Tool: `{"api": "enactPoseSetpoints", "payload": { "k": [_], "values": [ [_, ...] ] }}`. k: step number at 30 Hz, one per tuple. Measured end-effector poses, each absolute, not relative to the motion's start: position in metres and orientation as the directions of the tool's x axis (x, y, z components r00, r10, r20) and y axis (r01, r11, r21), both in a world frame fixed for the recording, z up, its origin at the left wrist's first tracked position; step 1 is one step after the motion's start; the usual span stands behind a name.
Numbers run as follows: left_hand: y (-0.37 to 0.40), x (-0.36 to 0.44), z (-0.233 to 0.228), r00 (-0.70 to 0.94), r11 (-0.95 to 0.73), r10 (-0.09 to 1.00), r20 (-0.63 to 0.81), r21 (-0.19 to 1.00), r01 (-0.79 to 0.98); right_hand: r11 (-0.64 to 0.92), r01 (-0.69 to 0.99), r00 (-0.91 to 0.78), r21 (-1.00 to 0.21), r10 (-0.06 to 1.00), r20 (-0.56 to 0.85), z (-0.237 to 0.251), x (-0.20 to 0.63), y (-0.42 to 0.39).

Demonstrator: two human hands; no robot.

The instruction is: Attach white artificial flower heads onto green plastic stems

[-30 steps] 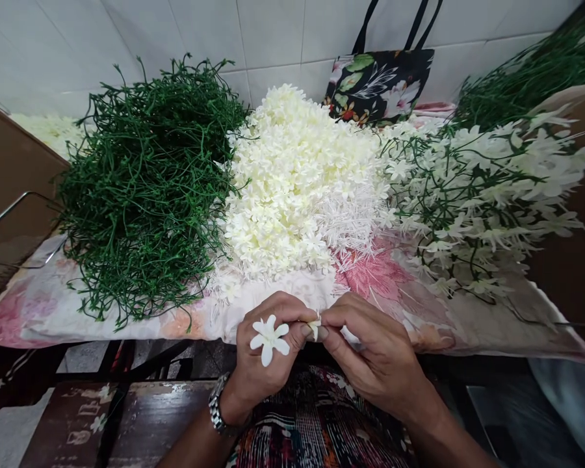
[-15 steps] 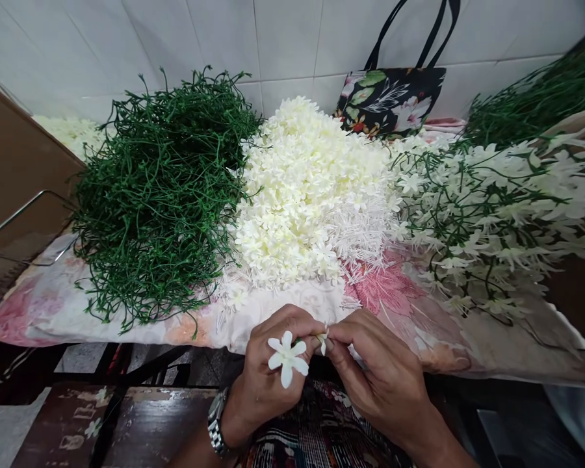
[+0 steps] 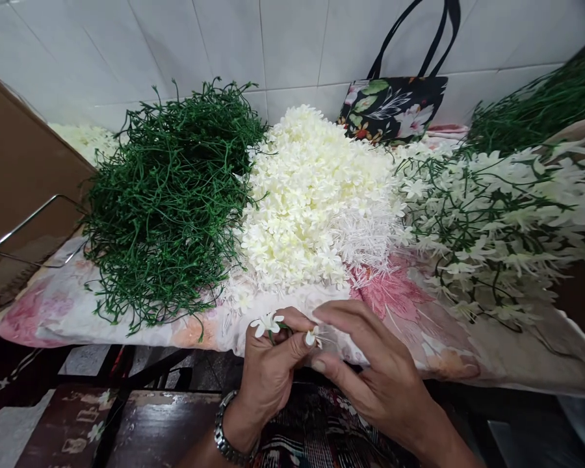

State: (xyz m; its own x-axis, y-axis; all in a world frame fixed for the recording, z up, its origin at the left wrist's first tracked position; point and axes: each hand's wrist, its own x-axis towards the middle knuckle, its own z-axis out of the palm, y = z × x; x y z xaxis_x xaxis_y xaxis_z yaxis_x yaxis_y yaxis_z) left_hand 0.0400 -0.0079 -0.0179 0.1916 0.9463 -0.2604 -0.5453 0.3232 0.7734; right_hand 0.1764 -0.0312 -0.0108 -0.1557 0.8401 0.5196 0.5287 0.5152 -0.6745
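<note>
White wall tiles rise behind the flowered cloth that covers the work surface, and I will place everything against the pile of cream blossoms heaped at its middle. Behind that pile and to its right, a black floral tote bag leans on the tiles with its handles up; I cannot see what it holds. Left of the pile lies a tangled mound of bare green stems, with a brown cardboard wall and a metal wire frame farther left. Right of the pile, finished sprays of white flowers on green stems spread across the cloth. Just in front of the pile, at the cloth's near edge, my left hand pinches a short green sprig carrying a small white flower with narrow open petals, and a second bloom sits at my thumb tip. My right hand hovers against it with fingers spread loosely, not gripping anything I can make out. A metal watch circles my left wrist.
</note>
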Motion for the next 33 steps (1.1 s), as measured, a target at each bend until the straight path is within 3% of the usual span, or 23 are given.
{"api": "enactPoseSetpoints", "payload": {
  "k": [10, 17, 21, 25, 29, 33],
  "values": [
    [-0.015, 0.026, -0.031, 0.316, 0.227, 0.939, -0.137, 0.936, -0.270, 0.513, 0.506, -0.048, -0.693, 0.819, 0.572, -0.021, 0.178, -0.031],
    [-0.012, 0.018, -0.015, 0.433, 0.185, 0.891, -0.139, 0.980, -0.066, 0.322, 0.326, 0.024, -0.889, 0.937, 0.348, -0.013, 0.183, -0.032],
    [-0.013, 0.019, -0.019, 0.498, 0.192, 0.859, -0.121, 0.977, -0.094, 0.230, 0.203, 0.021, -0.952, 0.971, 0.239, -0.017, 0.186, -0.033],
    [-0.014, 0.020, -0.021, 0.456, 0.235, 0.882, -0.121, 0.951, -0.203, 0.200, 0.179, 0.019, -0.963, 0.978, 0.207, -0.017, 0.184, -0.033],
    [-0.013, 0.020, -0.019, 0.450, 0.210, 0.888, -0.096, 0.954, -0.213, 0.272, 0.150, -0.012, -0.951, 0.962, 0.273, -0.008, 0.181, -0.032],
    [-0.013, 0.019, -0.020, 0.382, 0.146, 0.921, -0.073, 0.975, -0.165, 0.367, 0.285, -0.055, -0.886, 0.929, 0.367, 0.001, 0.181, -0.031]
  ]
}}
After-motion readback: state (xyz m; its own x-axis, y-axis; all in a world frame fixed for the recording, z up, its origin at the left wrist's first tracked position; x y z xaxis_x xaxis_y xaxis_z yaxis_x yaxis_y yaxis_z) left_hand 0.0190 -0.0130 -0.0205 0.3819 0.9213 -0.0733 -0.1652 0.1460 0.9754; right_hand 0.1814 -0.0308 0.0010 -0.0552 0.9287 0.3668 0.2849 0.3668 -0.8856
